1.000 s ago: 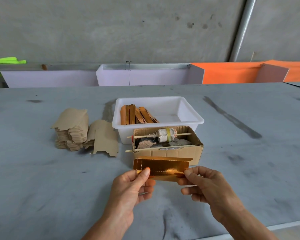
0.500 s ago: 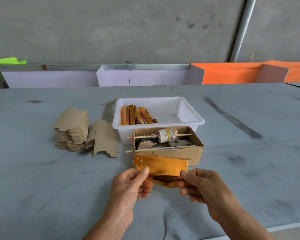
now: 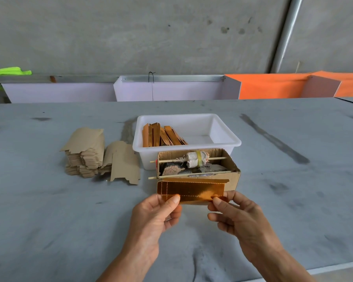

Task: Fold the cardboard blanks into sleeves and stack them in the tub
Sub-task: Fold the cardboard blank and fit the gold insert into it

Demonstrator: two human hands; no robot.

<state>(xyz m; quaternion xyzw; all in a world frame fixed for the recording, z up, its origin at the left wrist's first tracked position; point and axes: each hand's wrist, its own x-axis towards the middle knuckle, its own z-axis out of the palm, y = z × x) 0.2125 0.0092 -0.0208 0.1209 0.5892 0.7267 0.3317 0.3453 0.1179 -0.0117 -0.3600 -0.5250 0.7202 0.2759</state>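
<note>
Fingers [image 3: 172, 200] of the left hand [image 3: 153, 216] and right hand [image 3: 238, 214] pinch a shiny orange blank [image 3: 192, 190] by its lower edge, held above the table [image 3: 49, 220] near its front edge. Behind sits the white tub [image 3: 228, 137] with what looks like folded sleeves [image 3: 161, 135] inside.

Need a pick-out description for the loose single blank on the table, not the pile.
Find the white tub mid-table; left of it stands a stack of tan blanks. The single blank leans against that stack's right side, between stack and tub. It alone is one loose sheet with a notched lower edge, matte tan, unlike the shiny orange sleeves.
</note>
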